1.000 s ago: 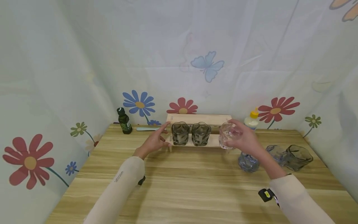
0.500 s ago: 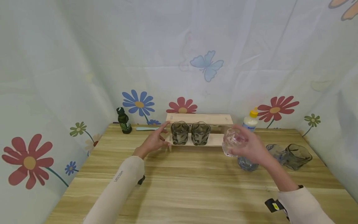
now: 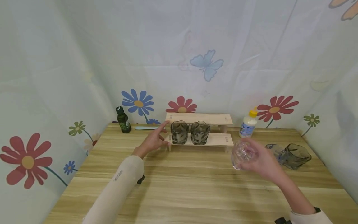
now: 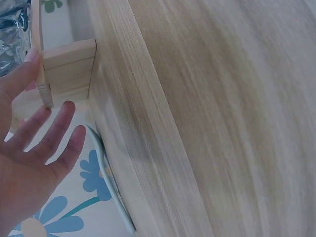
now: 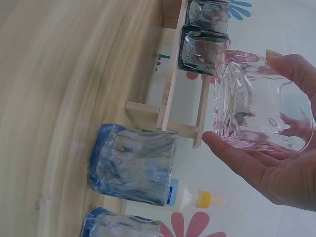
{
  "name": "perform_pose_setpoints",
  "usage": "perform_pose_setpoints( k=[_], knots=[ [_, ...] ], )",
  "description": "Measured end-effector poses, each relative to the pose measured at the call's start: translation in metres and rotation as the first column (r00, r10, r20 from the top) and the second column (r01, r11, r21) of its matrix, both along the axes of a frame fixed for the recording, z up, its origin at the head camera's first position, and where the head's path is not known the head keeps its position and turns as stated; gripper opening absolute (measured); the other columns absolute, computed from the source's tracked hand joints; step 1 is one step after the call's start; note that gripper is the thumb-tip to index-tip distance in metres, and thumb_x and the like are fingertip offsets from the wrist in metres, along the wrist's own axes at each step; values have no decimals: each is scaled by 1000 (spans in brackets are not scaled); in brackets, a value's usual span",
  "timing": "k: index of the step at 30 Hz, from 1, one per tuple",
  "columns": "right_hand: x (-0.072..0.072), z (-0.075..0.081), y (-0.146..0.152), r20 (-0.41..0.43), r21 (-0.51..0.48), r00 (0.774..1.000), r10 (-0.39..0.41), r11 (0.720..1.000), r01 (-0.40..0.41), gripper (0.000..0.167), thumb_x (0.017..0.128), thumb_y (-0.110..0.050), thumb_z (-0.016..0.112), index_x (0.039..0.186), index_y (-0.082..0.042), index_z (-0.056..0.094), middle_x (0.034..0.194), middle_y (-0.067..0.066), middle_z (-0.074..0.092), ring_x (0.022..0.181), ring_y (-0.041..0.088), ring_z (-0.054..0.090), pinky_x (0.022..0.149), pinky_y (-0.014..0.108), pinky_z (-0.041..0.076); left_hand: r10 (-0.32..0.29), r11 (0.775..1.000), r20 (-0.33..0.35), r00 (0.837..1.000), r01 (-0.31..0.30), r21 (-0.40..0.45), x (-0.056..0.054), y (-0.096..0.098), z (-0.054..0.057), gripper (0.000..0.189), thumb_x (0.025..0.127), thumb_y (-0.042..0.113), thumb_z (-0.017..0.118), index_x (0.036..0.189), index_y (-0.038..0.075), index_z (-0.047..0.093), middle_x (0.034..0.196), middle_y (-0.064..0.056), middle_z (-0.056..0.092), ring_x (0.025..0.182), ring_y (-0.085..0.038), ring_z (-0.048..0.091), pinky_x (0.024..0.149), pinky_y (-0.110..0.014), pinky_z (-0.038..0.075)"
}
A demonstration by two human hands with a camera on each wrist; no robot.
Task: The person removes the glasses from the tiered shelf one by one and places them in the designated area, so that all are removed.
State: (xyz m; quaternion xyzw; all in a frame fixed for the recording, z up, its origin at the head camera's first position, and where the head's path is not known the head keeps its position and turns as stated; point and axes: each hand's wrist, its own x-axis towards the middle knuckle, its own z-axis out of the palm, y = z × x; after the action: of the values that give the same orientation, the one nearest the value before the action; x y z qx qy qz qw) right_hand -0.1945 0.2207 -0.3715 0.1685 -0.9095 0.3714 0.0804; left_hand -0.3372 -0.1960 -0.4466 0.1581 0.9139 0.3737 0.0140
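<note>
My right hand (image 3: 267, 160) holds a clear, wavy glass tumbler (image 5: 259, 101) between thumb and fingers, right of a two-tier wooden shelf and above the table. Two smoky grey tumblers, a left one (image 3: 179, 133) and a right one (image 3: 200, 133), stand side by side on the lower board (image 3: 219, 140) of the shelf. At that board's left end is my left hand (image 3: 151, 142), its fingers spread and fairly straight; the thumb (image 4: 32, 58) touches the board near its edge. In the right wrist view a bluish tumbler (image 5: 136, 165) stands on the table beside the shelf.
The shelf's upper board (image 3: 199, 118) is at the back near a flowered curtain. A grey tumbler (image 3: 297, 157) and a paler one (image 3: 274, 150) stand at the right. A yellow-capped bottle (image 3: 247, 124), a dark green bottle (image 3: 123, 120) and a light blue flat utensil (image 3: 146, 128) lie or stand along the back.
My right hand has moved right and toward me, carrying the clear tumbler away from the lower board's right end. My left hand has stayed at the shelf's left end.
</note>
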Motion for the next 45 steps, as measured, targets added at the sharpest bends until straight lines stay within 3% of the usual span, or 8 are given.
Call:
perform_pose_setpoints(
  k=[5, 11, 17, 23, 27, 32, 39, 45],
  knots=[
    [8, -9, 8, 5, 16, 1000, -24, 1000, 24, 82, 66, -12, 92, 136, -6, 52, 126, 29, 64, 110, 52, 64, 81, 59, 56, -1, 1000, 0, 1000, 1, -1, 0, 0, 2, 105, 81, 11, 84, 160, 36, 19, 142, -20, 55, 92, -29, 71, 76, -41, 58],
    [19, -20, 16, 95, 0, 995, -34, 999, 34, 91, 66, -19, 93, 143, -7, 47, 128, 34, 61, 114, 54, 61, 78, 54, 58, -5, 1000, -7, 1000, 5, -10, -1, -1, 3, 104, 82, 12, 84, 160, 35, 18, 141, -21, 55, 93, -30, 72, 76, -41, 58],
    [23, -33, 22, 150, -6, 988, -23, 1000, 24, 88, 67, -20, 93, 141, -8, 47, 130, 35, 59, 116, 55, 59, 75, 50, 59, -3, 1000, -2, 1000, 3, -3, 0, -1, 2, 104, 82, 12, 83, 160, 36, 18, 142, -20, 55, 93, -30, 71, 75, -40, 58],
    [25, -46, 30, 139, 7, 990, -2, 1000, 2, 87, 66, -18, 93, 140, -6, 49, 128, 30, 62, 111, 51, 63, 73, 44, 59, -9, 1000, 9, 1000, 9, 6, 1, -1, 2, 104, 83, 12, 83, 160, 36, 18, 143, -21, 54, 92, -29, 71, 75, -39, 58],
    [27, -54, 35, 137, -21, 991, 12, 1000, -9, 88, 65, -13, 92, 140, -3, 48, 128, 33, 60, 109, 54, 62, 75, 47, 59, -7, 1000, 0, 1000, 7, 5, 1, -1, 2, 103, 83, 12, 83, 160, 36, 19, 142, -21, 54, 92, -30, 71, 75, -40, 58],
    [26, -63, 40, 170, -56, 985, 24, 998, -15, 86, 66, -10, 91, 139, -1, 47, 130, 37, 56, 112, 57, 59, 73, 42, 60, -10, 1000, 2, 1000, 10, 6, 0, -1, 1, 103, 83, 13, 83, 160, 36, 19, 143, -21, 54, 92, -30, 71, 76, -41, 58],
    [24, -73, 44, 144, -22, 990, 6, 1000, -3, 88, 61, -9, 93, 138, -4, 49, 123, 37, 61, 107, 56, 62, 73, 51, 59, -6, 1000, 6, 1000, 6, 8, 0, -1, 0, 103, 83, 12, 83, 160, 36, 19, 143, -22, 54, 91, -29, 71, 76, -40, 58],
    [22, -78, 46, 143, 1, 990, 0, 1000, 0, 89, 61, -11, 93, 138, -5, 50, 124, 37, 60, 107, 55, 63, 73, 51, 59, -4, 1000, 15, 1000, 4, 16, 1, 0, 2, 103, 83, 10, 82, 160, 36, 18, 144, -22, 52, 93, -30, 71, 77, -42, 58]
  ],
)
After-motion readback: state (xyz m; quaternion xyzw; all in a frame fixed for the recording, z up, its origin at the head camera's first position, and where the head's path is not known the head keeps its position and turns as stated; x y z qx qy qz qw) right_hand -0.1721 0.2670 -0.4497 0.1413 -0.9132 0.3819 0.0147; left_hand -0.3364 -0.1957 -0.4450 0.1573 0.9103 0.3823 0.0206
